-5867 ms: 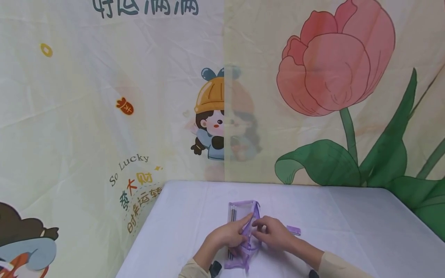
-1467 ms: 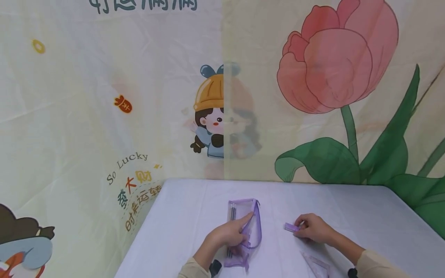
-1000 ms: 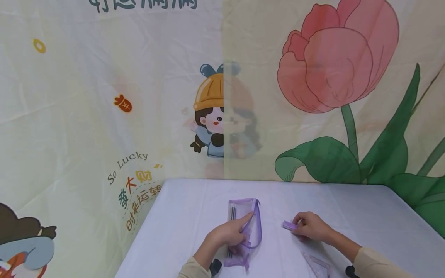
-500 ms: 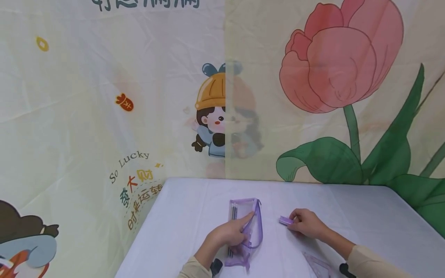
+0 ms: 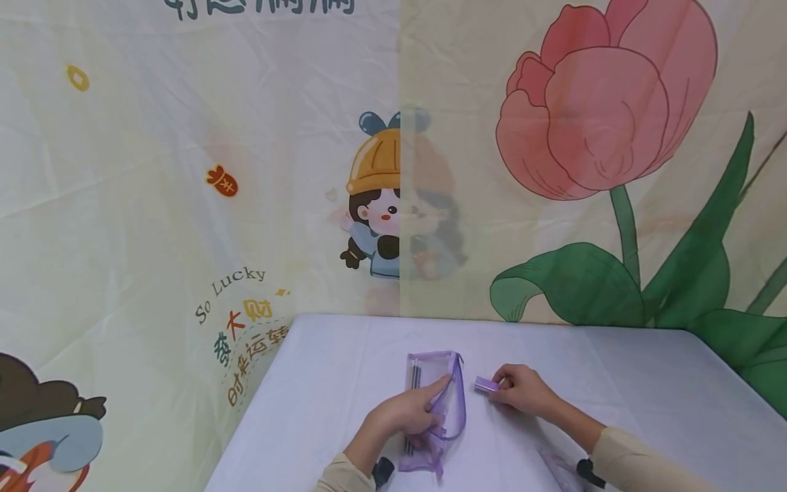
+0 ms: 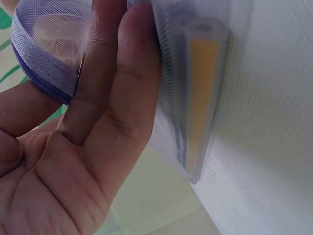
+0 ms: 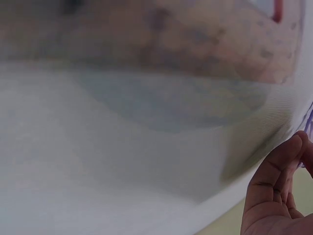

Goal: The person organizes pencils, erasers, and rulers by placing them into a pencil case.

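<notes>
A see-through mesh pencil case (image 5: pixel 428 369) with purple edges lies lengthwise on the table. My left hand (image 5: pixel 402 413) holds it by the opened zip side, index finger stretched along the edge. In the left wrist view, purple zip trim (image 6: pixel 44 81) runs between thumb and fingers. Slim dark pencil-like sticks (image 5: pixel 416 376) lie along the case's left side, and an orange-yellow strip (image 6: pixel 203 93) shows through the mesh. Just right of the case, my right hand (image 5: pixel 522 391) pinches one end of a small purple eraser-like block (image 5: pixel 486 385), its free end pointing at the case.
A clear triangular set square (image 5: pixel 556 468) lies near the front, partly under the right forearm. Close up and blurred, it fills the top of the right wrist view. Dark wrist cameras sit at both cuffs. A printed cloth (image 5: pixel 246 171) hangs behind the white table (image 5: pixel 344 342).
My right hand left the case's opening, took up the purple block on the right, and has carried it left toward the case. The set square came into view. My left hand keeps its hold.
</notes>
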The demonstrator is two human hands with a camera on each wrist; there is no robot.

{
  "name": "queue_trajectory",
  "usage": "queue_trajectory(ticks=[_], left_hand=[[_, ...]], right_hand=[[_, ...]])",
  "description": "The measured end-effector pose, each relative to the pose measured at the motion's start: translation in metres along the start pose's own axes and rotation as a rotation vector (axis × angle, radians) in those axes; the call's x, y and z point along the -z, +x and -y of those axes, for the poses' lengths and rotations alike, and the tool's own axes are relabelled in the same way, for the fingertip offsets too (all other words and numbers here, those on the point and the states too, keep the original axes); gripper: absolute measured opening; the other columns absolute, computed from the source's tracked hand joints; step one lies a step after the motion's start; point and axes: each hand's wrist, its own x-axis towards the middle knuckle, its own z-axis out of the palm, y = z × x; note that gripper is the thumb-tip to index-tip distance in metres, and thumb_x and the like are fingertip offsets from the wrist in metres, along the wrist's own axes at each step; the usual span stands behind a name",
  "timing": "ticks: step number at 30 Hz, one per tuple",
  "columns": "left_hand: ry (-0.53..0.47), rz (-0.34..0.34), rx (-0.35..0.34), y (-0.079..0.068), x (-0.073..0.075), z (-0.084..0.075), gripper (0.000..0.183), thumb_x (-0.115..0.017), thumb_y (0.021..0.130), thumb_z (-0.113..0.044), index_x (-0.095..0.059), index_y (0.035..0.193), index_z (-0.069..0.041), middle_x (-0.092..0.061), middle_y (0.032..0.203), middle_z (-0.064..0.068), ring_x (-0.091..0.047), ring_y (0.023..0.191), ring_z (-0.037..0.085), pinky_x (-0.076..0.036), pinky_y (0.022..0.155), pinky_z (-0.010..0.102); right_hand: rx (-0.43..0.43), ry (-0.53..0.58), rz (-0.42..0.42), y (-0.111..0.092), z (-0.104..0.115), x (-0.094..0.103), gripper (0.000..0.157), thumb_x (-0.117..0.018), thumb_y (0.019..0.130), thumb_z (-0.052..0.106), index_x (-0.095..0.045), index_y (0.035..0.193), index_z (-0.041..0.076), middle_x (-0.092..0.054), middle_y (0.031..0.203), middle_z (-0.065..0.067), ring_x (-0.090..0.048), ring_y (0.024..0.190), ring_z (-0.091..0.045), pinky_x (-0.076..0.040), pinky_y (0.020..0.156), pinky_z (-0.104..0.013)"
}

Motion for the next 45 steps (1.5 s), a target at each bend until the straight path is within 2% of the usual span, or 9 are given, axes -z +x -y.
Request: queue_trajectory(ticks=[4,7,11,17,21,24,27,37,45], left_hand=[[-0.011,-0.004,0.008,-0.001,0.000,0.000,0.085,-0.066,0.088,0.003,-0.028,0.157,-0.031,-0.061,0.096,0.025,-0.064,0.052,0.028,-0.060,0.045,0.037],[-0.022,-0.005,0.013,-0.002,0.000,-0.001,0.084,-0.065,0.088,0.004,-0.029,0.156,-0.031,-0.059,0.114,0.031,-0.065,0.054,0.030,-0.060,0.046,0.038],[-0.019,-0.006,0.018,-0.003,0.000,-0.001,0.085,-0.065,0.088,0.004,-0.029,0.156,-0.031,-0.059,0.111,0.030,-0.065,0.053,0.028,-0.060,0.045,0.038],[-0.015,-0.006,0.015,-0.002,0.001,0.000,0.084,-0.065,0.088,0.003,-0.029,0.157,-0.030,-0.057,0.118,0.032,-0.063,0.052,0.026,-0.059,0.045,0.038],[-0.012,-0.006,0.006,-0.002,0.002,0.002,0.084,-0.065,0.088,0.003,-0.029,0.156,-0.030,-0.060,0.094,0.024,-0.063,0.051,0.026,-0.059,0.044,0.037],[-0.015,-0.002,0.004,-0.002,0.001,0.003,0.084,-0.065,0.089,0.003,-0.029,0.156,-0.031,-0.051,0.073,0.011,-0.063,0.050,0.027,-0.059,0.044,0.036],[-0.008,0.001,0.000,-0.002,0.001,0.002,0.084,-0.065,0.089,0.002,-0.029,0.156,-0.032,-0.047,0.068,0.006,-0.062,0.050,0.026,-0.059,0.044,0.034],[0.018,-0.006,-0.006,-0.001,0.003,0.001,0.085,-0.066,0.088,0.003,-0.028,0.157,-0.031,-0.058,0.088,0.017,-0.061,0.051,0.025,-0.059,0.044,0.034],[0.025,-0.014,-0.004,0.001,0.002,0.001,0.086,-0.066,0.087,0.004,-0.028,0.157,-0.029,-0.059,0.119,0.032,-0.063,0.052,0.025,-0.059,0.044,0.034]], right_hand=[[0.028,0.010,0.000,0.005,0.005,-0.006,0.021,-0.079,0.079,0.009,-0.066,0.094,0.003,-0.059,0.066,-0.001,-0.054,0.060,-0.014,-0.048,0.048,-0.023],[0.036,0.015,-0.002,0.008,0.008,-0.011,0.020,-0.079,0.078,0.009,-0.067,0.093,0.003,-0.059,0.066,-0.001,-0.054,0.060,-0.014,-0.048,0.048,-0.023],[0.042,0.020,0.003,0.009,0.011,-0.020,0.020,-0.080,0.078,0.009,-0.067,0.092,0.004,-0.059,0.065,-0.001,-0.054,0.058,-0.013,-0.049,0.047,-0.023],[0.085,-0.012,0.011,0.008,0.019,-0.029,0.018,-0.080,0.077,0.010,-0.067,0.089,0.005,-0.057,0.063,0.000,-0.052,0.055,-0.011,-0.046,0.045,-0.022],[0.136,-0.011,0.017,0.009,0.025,-0.031,0.018,-0.080,0.077,0.010,-0.068,0.089,0.004,-0.058,0.062,0.001,-0.052,0.053,-0.010,-0.045,0.045,-0.021],[0.147,0.003,0.031,0.011,0.029,-0.034,0.018,-0.080,0.077,0.010,-0.068,0.089,0.003,-0.059,0.063,0.002,-0.053,0.054,-0.011,-0.046,0.045,-0.021],[0.150,0.007,0.043,0.012,0.031,-0.036,0.019,-0.081,0.077,0.010,-0.069,0.090,0.004,-0.060,0.064,0.002,-0.053,0.054,-0.010,-0.047,0.045,-0.021],[0.189,-0.017,0.067,0.012,0.040,-0.042,0.016,-0.080,0.076,0.008,-0.069,0.086,0.003,-0.059,0.061,0.003,-0.052,0.050,-0.008,-0.045,0.043,-0.020],[0.089,-0.016,0.092,0.010,0.046,-0.049,0.014,-0.079,0.076,0.007,-0.068,0.084,0.005,-0.058,0.063,0.001,-0.054,0.055,-0.011,-0.048,0.046,-0.022]])
